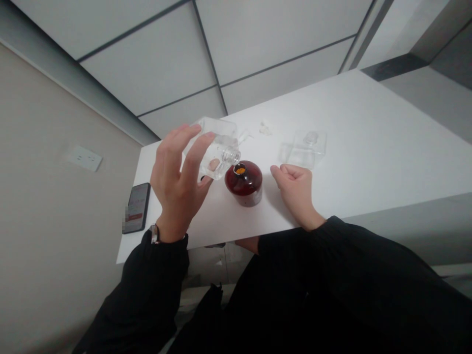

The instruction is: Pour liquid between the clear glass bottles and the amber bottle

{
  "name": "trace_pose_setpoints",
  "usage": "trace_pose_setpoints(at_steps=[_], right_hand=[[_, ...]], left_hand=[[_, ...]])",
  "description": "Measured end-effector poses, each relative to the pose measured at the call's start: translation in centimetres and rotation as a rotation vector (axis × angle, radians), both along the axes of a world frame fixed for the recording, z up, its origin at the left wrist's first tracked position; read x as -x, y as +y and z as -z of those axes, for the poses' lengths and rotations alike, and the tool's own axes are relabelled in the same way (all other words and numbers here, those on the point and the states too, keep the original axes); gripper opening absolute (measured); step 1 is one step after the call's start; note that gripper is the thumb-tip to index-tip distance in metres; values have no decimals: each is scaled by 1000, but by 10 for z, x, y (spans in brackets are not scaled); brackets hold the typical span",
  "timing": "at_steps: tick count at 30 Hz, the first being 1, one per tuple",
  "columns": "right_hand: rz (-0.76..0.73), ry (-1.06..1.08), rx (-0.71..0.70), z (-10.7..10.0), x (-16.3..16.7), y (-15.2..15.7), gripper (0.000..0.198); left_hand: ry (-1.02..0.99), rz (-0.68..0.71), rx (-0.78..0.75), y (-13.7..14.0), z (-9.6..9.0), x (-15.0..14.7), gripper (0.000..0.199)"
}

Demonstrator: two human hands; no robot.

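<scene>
My left hand (180,182) is wrapped round a clear, square-sided bottle (220,147), its thumb below and fingers over the top. The bottle is tipped to the right, with its threaded neck just above the mouth of a dark red, round-shouldered bottle (245,183). That red bottle stands upright on the white table, and an orange-yellow patch shows inside its open mouth. To its right, my right hand (295,191) is closed in a fist at the table, apart from the bottle. What the fist holds, if anything, is hidden.
A clear container with a round part on it (308,147) is beyond my right hand. A small crumpled white scrap (264,129) lies behind the red bottle. At the left edge of the white table (372,147) rests a phone (137,207). Panels and a wall border the table.
</scene>
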State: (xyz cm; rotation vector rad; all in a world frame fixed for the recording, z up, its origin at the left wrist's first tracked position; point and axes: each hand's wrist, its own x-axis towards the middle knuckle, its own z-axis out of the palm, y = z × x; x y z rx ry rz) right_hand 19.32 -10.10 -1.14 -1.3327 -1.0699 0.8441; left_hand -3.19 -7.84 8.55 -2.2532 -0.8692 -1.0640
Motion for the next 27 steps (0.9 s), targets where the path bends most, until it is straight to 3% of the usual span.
trace_pose_setpoints(at_steps=[4, 13, 24, 27], right_hand=[[0, -3, 9, 0, 0, 0, 53], [5, 0, -8, -1, 1, 0, 53], [5, -2, 2, 3, 0, 0, 54], [6, -1, 2, 2, 0, 0, 54]], left_hand=[[-34, 23, 68, 0, 0, 0, 42], [63, -52, -97, 2, -1, -2, 44], [-31, 27, 101, 0, -1, 1, 41], [-7, 19, 33, 0, -1, 0, 42]])
